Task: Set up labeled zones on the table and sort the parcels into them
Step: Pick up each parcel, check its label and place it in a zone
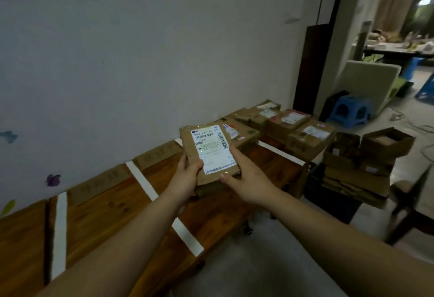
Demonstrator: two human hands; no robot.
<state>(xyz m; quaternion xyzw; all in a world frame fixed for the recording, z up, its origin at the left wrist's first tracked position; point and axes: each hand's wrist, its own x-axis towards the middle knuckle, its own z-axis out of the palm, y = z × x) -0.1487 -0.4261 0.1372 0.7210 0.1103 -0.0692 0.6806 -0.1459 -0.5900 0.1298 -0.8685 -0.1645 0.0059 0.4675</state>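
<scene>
Small flat parcel (pixel 212 153) is up in the air over the middle of the table (pixel 105 205), label side facing the camera, just near of the pile (pixel 286 122) of other parcels at the far right end. Both hands are clamped on it. The left hand (pixel 187 176) wraps the left edge with the thumb on the front. The right hand (pixel 246 176) has its thumb along the bottom right corner, and its fingers go round the back where I can't see them.

My guess on handling: it's thin and looks light, easily a one-hand job. The wrap is brown paper or card with crumpled corners, so probably a bit soft rather than a rigid box, and I wouldn't squeeze the middle. There's glossy tape at the top and the label (pixel 218 160) is shiny, so those bits could be slippery. Best hold is pinching the long side edges, like now, which also keeps the label readable.

White tape strips (pixel 142 180) split the table into zones, with cardboard signs (pixel 101 182) along the wall. The writing on them is too blurry to read.
</scene>
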